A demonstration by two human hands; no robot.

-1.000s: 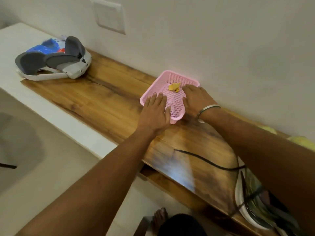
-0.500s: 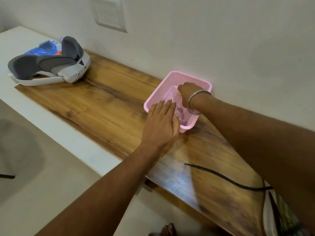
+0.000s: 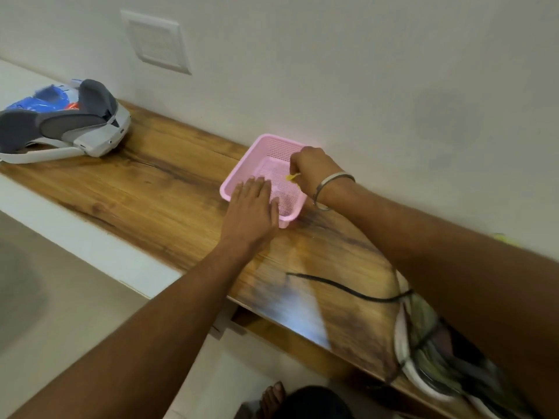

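Note:
A pink mesh basket (image 3: 242,170) sits on the wooden shelf (image 3: 157,192) against the wall. My left hand (image 3: 252,210) lies flat with straight fingers over the basket's near rim, pressing on it. My right hand (image 3: 314,172), a metal bangle on its wrist, is curled inside the basket and pinches a small yellow piece (image 3: 292,177), most of which is hidden by the fingers.
A grey and white headset (image 3: 65,131) lies at the shelf's left end beside a blue packet (image 3: 39,99). A black cable (image 3: 341,287) runs across the shelf to a white-rimmed object (image 3: 429,355) at the right. A wall switch plate (image 3: 155,42) is above.
My right hand went from the basket's right rim into the basket and picked up the yellow piece. My left hand stayed on the near rim.

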